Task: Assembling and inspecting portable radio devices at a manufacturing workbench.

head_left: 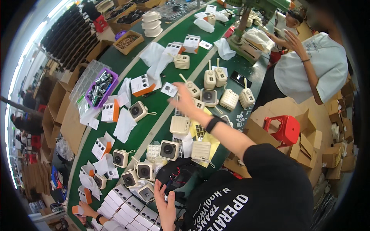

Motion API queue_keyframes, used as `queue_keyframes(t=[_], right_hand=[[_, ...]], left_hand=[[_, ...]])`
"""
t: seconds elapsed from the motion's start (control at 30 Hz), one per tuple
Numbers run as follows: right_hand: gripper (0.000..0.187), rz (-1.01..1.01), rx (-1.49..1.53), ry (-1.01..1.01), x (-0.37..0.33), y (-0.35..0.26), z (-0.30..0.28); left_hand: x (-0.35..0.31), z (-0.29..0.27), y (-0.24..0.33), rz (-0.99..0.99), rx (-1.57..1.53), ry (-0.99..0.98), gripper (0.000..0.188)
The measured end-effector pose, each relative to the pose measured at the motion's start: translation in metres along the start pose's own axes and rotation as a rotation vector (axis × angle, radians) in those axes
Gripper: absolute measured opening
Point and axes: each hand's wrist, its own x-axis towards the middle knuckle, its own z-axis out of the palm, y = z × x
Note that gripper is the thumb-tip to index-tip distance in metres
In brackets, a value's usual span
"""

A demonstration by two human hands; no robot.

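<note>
My right hand (184, 101) reaches out over the green table, its fingers apart. Its fingertips are beside a small white card (169, 89) with a dark picture on it; I cannot tell whether they touch it. Just right of this hand stands a cream box-shaped device (209, 97) with a dark round front. Low in the view, my left hand (165, 204) is raised with spread fingers and holds nothing. Nearest to it are a cream device with a wrist loop (146, 191) and a black bag-like bundle (178, 175) with red cords.
Stacked white boxes (125, 206) lie at the near left, where a co-worker's hand (88, 211) holds an orange-and-white box. A purple basket (102, 87) of metal parts sits left. Far right are a green drill press (246, 34), another co-worker (312, 65) and a red stool (284, 129).
</note>
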Motion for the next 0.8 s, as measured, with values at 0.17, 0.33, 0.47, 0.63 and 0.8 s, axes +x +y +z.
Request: queue_keyframes(t=[0.17,0.33,0.47,0.63,0.8], right_hand=[[0.085,0.454,-0.297,-0.509,0.005,-0.011,0.163],[0.083,0.884,-0.368,-0.348,0.012,0.007,0.245],[0.101,0.702,-0.574,-0.356,0.016,0.012,0.247],[0.101,0.693,-0.372,-0.304,0.038,0.026,0.239],[0.099,0.534,0.026,0.09,0.018,0.001,0.159]], left_hand=[[-0.012,-0.022,0.011,-0.019,-0.018,0.071,0.054],[-0.042,-0.041,-0.017,-0.19,0.046,0.376,0.051],[-0.049,-0.043,-0.034,-0.251,0.0,0.481,0.049],[-0.041,-0.049,-0.042,-0.207,0.062,0.444,0.049],[-0.028,-0.065,-0.062,-0.048,0.024,0.45,0.046]])
